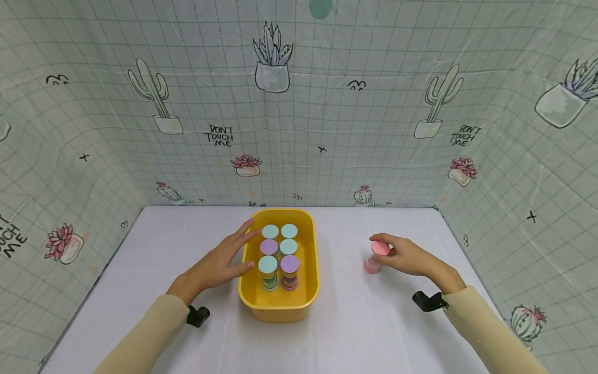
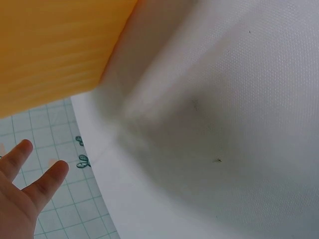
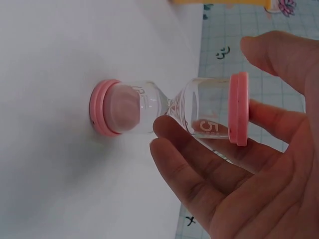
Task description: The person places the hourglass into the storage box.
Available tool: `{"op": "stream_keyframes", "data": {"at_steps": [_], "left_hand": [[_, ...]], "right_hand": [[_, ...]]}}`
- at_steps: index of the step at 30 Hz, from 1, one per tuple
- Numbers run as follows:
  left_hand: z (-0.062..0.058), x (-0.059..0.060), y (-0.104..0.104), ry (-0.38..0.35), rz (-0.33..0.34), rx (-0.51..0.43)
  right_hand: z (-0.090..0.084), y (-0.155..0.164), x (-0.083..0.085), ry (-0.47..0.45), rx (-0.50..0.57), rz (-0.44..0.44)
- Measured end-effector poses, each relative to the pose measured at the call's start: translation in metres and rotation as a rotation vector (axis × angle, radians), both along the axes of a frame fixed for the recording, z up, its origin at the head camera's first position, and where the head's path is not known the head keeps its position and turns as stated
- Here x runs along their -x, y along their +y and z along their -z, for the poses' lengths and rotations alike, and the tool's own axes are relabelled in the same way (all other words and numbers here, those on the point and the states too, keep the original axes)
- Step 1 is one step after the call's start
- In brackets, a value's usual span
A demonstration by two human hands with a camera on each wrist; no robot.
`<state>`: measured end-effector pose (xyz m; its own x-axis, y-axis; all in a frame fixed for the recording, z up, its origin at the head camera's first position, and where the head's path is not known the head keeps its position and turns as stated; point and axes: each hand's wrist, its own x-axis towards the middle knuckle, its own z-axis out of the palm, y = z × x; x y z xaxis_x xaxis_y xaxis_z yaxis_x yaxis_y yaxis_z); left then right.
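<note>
The right hand grips the pink hourglass standing on bare table right of the yellow tub, while the flat, spread left hand touches the tub's left rim.

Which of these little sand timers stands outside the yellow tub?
The pink-capped glass sand timer, held upright on the white table by the right hand; the other six sit inside the yellow plastic tub.
</note>
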<state>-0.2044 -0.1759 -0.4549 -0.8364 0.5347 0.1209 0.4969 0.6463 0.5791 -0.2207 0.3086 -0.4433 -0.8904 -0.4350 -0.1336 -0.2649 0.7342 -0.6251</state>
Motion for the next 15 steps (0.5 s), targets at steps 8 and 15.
{"op": "stream_keyframes", "data": {"at_steps": [8, 15], "left_hand": [[0.0006, 0.0000, -0.0009, 0.001, 0.002, -0.010], [0.0005, -0.0001, -0.0007, -0.003, -0.004, -0.005]], "right_hand": [[0.0001, -0.0010, 0.0026, 0.026, 0.034, -0.032], [-0.0011, -0.0021, 0.0031, 0.007, 0.040, -0.031]]}}
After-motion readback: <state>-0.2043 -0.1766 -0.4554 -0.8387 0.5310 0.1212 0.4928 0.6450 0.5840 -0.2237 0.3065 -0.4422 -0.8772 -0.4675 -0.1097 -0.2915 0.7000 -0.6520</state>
